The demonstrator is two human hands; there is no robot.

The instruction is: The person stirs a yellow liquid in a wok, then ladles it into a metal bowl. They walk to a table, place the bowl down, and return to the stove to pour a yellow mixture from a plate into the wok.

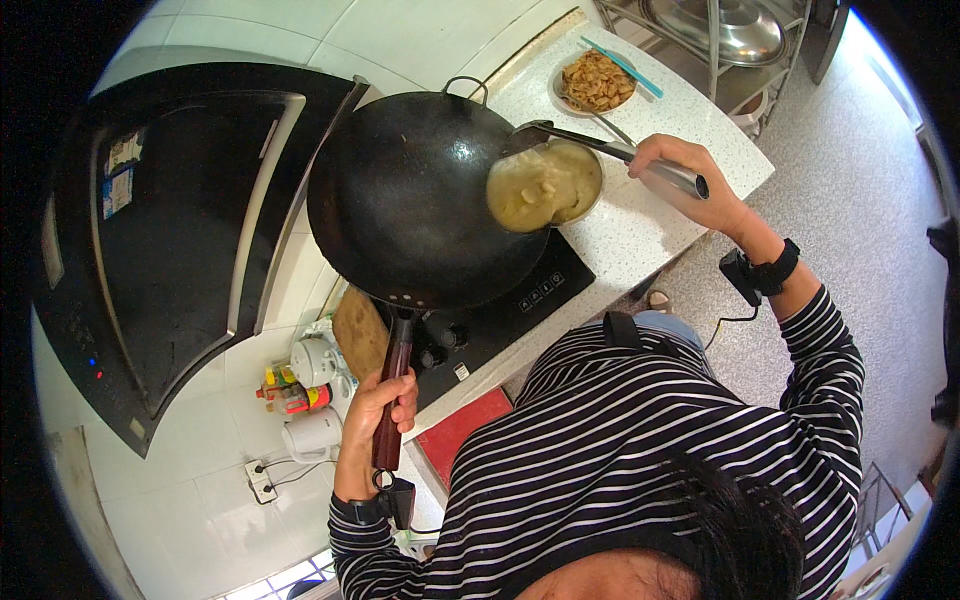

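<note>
My left hand (386,405) grips the reddish-brown wooden handle of a black wok (420,195). The wok is tilted, its inside mostly bare. At its right edge a thick, pale yellow mash (536,187) spans the wok's edge and a round metal bowl (595,204) on the counter. Much of that bowl is hidden under the mash. In my right hand (686,176) is a spatula (600,142) with a shiny metal handle. Its dark blade (532,133) is at the wok's right edge, just above the mash.
Behind the metal bowl stands a bowl of browned sliced food (598,81) with blue-green chopsticks (622,67). A black cooktop (487,322) lies below the wok. The range hood (187,225) is at left. A cutting board (358,330), bottles (292,394) and a white kettle (311,435) stand by the wall.
</note>
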